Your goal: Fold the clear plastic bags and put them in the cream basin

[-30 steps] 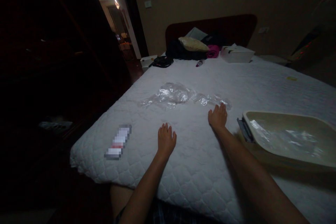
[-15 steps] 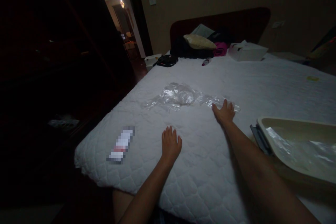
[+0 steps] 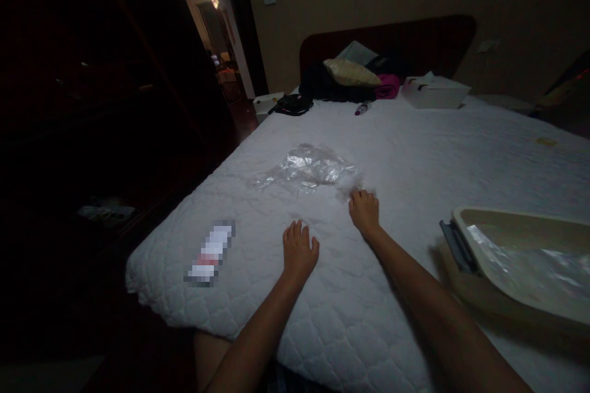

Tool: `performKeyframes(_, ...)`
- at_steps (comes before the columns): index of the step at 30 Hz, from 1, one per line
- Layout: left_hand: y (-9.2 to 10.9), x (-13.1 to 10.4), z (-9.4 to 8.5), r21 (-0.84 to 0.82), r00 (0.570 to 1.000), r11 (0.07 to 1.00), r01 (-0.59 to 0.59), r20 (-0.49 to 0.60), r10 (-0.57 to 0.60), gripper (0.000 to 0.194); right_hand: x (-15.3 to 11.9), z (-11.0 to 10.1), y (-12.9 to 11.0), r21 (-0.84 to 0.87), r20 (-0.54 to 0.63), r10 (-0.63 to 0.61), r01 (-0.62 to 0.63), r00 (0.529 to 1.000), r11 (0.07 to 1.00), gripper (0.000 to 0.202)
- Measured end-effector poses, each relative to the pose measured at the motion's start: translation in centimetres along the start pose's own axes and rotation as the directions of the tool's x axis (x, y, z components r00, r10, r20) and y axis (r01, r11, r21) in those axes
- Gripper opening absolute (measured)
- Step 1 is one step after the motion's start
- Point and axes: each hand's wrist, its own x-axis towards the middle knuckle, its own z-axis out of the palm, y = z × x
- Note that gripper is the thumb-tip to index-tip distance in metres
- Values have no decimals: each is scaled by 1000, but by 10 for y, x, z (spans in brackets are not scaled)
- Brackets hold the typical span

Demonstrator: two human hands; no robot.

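Note:
Crumpled clear plastic lies on the white quilted bed, in the middle of the view. My right hand is at the plastic's right end, its fingers curled together on a bunched part of it. Nearer to me, my left hand rests on the quilt with its fingers apart and nothing in them. A blurred white and red item lies on the bed to the left of my left hand.
A beige bin with clear plastic inside stands on the bed at the right. Near the headboard are a white box, a beige cushion, dark cloth, a pink roll and a black bag.
My right hand has moved left, its fingers have closed, and the right end of the plastic has been drawn in and bunched. My left hand has hardly moved.

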Motion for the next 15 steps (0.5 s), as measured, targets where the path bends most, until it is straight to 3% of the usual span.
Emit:
performKeyframes(5,0,-2,0,-25,1000,1000,-8,-18,7,28,-45,-17,-4,138,-10,-172,172,985,975,18)
performKeyframes(9,0,-3,-3,-46,999,999,-27,-39,26,27,-86,-36,-9,379,-45,-242,241,969,894,18)
performKeyframes(12,1,-3,-8,-133,998,990,-38,-57,30,24,-110,-48,-12,615,-70,-208,206,976,761,16)
performKeyframes(15,7,-5,-14,-288,996,956,-47,-88,23,20,-125,-56,-12,761,-90,-71,115,993,639,20)
